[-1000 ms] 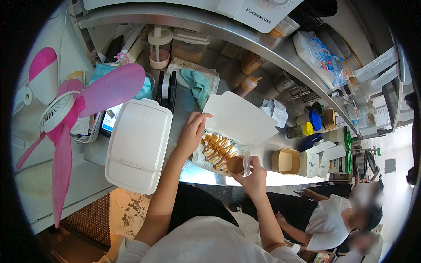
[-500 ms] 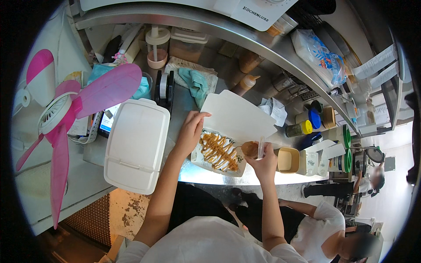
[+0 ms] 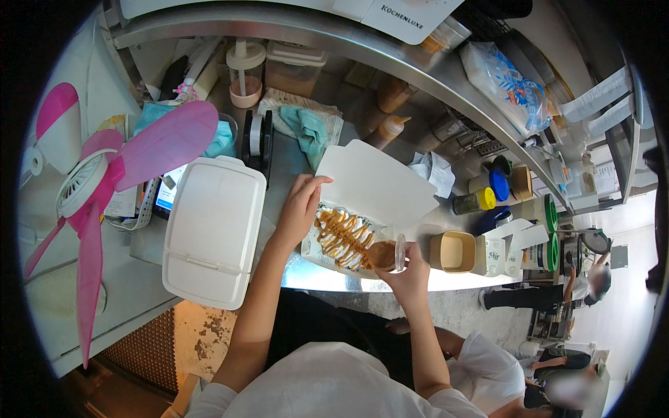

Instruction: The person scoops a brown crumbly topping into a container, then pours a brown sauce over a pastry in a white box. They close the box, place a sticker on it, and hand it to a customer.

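Observation:
A white paper takeaway box (image 3: 376,177) lies with its lid raised on the counter in front of me. In its tray sits a dessert (image 3: 341,237), topped with white cream, brown drizzle and a brown crumb-like strip. My left hand (image 3: 300,212) grips the left side of the box near the lid fold, fingers bent over the edge. Between the fingers of my right hand (image 3: 410,282) is a small clear plastic sauce cup (image 3: 382,256) of brown filling, its clear lid flipped up. That cup is tilted at the right end of the box, covering part of the dessert.
Right of the box stands a brown paper bowl (image 3: 456,252). A white lidded container (image 3: 212,230) and a pink fan (image 3: 90,181) are on the left. Behind are a teal cloth (image 3: 304,129) and a squeeze bottle (image 3: 390,129), under a metal shelf (image 3: 348,52). Co-workers (image 3: 481,376) stand at right.
My right hand has brought the sauce cup left and slightly down, over the dessert's right end. My left hand stays on the box. The nearby co-worker has shifted.

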`<state>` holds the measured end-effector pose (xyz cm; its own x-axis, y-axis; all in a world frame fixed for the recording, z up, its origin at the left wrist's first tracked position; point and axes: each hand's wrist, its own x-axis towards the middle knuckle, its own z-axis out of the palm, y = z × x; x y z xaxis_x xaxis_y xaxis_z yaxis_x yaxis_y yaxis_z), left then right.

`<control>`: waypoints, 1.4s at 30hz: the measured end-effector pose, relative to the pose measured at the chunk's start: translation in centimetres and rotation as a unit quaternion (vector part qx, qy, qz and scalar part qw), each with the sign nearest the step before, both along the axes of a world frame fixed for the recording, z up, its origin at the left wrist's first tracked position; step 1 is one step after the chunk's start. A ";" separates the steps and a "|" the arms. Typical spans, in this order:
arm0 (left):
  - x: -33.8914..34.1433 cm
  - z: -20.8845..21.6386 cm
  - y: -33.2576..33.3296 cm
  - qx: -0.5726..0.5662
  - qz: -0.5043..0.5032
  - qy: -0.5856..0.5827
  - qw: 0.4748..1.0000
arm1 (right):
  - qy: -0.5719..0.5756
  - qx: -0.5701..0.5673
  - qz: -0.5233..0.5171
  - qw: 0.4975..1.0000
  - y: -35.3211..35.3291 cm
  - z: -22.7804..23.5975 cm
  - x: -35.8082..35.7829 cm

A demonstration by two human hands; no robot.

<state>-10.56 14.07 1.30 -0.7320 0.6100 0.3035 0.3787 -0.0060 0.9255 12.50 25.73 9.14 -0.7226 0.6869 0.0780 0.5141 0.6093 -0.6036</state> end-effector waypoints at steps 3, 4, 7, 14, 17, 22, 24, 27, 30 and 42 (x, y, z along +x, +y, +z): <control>0.0 0.0 0.0 0.007 -0.003 -0.005 1.000 | -0.011 -0.010 0.013 1.000 -1.0 -0.2 0.4; 0.0 0.1 0.0 0.009 -0.003 -0.005 1.000 | -0.022 -0.011 0.014 1.000 -1.3 -0.1 0.5; 0.0 0.2 -0.1 0.004 -0.005 -0.006 1.000 | -0.045 -0.035 0.011 0.998 -2.0 0.5 0.6; 0.0 0.1 0.0 0.013 -0.005 -0.002 1.000 | -0.038 -0.028 0.018 0.999 -2.6 0.8 1.1; 0.0 -0.1 0.0 0.013 0.000 0.007 1.000 | -0.012 -0.022 0.014 1.000 -2.0 1.0 1.0; 0.0 0.1 0.0 0.008 0.001 0.010 1.000 | -0.005 0.001 -0.007 1.000 -0.2 0.8 0.7; 0.0 0.0 0.0 0.010 -0.001 0.002 1.000 | -0.018 0.005 -0.030 0.999 0.3 1.1 0.4; -0.1 -0.3 0.1 0.013 0.001 0.011 1.000 | 0.004 0.041 -0.016 0.999 1.5 0.6 0.3; -0.1 -0.2 0.1 0.011 -0.003 0.015 1.000 | 0.011 0.046 -0.029 0.998 2.3 0.3 0.4; 0.1 -0.1 0.1 0.019 0.004 0.007 1.000 | -0.011 -0.016 -0.020 1.000 -0.1 0.7 1.3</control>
<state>-10.48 14.20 1.23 -0.7326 0.5910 0.3378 0.3927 -0.0385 0.9189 13.84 25.59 9.88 -0.6959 0.7170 0.0402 0.5512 0.5693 -0.6100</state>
